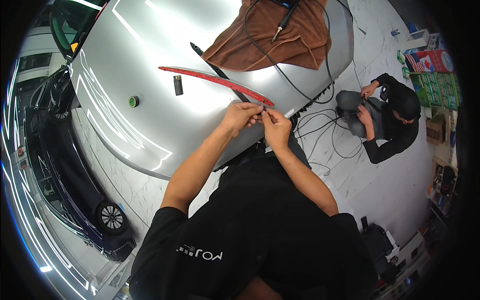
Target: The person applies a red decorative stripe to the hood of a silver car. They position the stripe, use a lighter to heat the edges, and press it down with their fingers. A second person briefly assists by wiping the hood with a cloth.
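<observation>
My left hand [241, 118] and my right hand [276, 129] meet over the front of a silver car hood [165, 120]. Both are closed in a pinch, fingertips nearly touching. A tiny dark piece shows between them, too small to make out. Right by my fingertips is the lower end of a long, thin, curved red strip [215, 80]. Under it, crossing it, lies a long black strip [212, 66], whose lower end runs toward my left hand. To the left, a small black rectangular block [178, 85] and a round tin with green inside [133, 101] rest on the hood.
A brown towel [305, 47] covers the hood's far right, carrying a soldering iron [284, 23] with a looping black cable [280, 70]. At right a seated co-worker [395, 115] handles a dark thing. Cables [332, 140] trail over the floor. A dark car [70, 165] stands left.
</observation>
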`<state>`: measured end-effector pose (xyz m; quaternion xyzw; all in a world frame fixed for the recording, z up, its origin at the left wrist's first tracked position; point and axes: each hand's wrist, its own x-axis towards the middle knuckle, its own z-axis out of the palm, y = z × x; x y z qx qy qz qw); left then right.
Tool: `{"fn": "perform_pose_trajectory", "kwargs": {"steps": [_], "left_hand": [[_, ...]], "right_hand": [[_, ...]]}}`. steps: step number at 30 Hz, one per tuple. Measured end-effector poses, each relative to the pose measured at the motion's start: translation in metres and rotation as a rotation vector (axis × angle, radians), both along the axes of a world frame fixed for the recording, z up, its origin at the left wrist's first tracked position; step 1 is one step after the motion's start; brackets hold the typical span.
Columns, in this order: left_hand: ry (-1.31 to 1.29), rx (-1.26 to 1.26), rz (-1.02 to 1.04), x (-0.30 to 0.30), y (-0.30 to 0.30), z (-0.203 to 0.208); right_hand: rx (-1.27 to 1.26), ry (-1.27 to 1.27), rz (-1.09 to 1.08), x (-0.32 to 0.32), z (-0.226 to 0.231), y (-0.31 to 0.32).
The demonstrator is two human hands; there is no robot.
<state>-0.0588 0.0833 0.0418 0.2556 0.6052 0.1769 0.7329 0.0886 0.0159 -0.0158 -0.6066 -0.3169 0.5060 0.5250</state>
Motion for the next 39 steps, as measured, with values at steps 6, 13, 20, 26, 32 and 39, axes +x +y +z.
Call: {"fn": "perform_pose_trajectory", "kwargs": {"steps": [6, 13, 20, 26, 32, 39], "left_hand": [[0.023, 0.002, 0.055, 0.004, -0.001, -0.002], [0.028, 0.060, 0.109, 0.007, -0.003, -0.005], [0.031, 0.065, 0.229, 0.013, -0.011, -0.016], [-0.006, 0.056, 0.239, 0.010, -0.013, -0.021], [-0.050, 0.126, 0.158, 0.008, -0.014, -0.017], [-0.048, 0.244, 0.116, 0.009, -0.019, -0.032]], "right_hand": [[-0.061, -0.055, 0.080, 0.004, 0.004, 0.001], [-0.139, 0.055, 0.029, 0.002, 0.018, 0.009], [-0.210, 0.156, -0.088, -0.003, 0.020, 0.009], [-0.210, 0.193, -0.129, -0.005, 0.013, 0.008], [-0.169, 0.076, -0.088, -0.006, 0.017, 0.010], [-0.142, 0.054, -0.073, -0.006, 0.010, 0.009]]}}
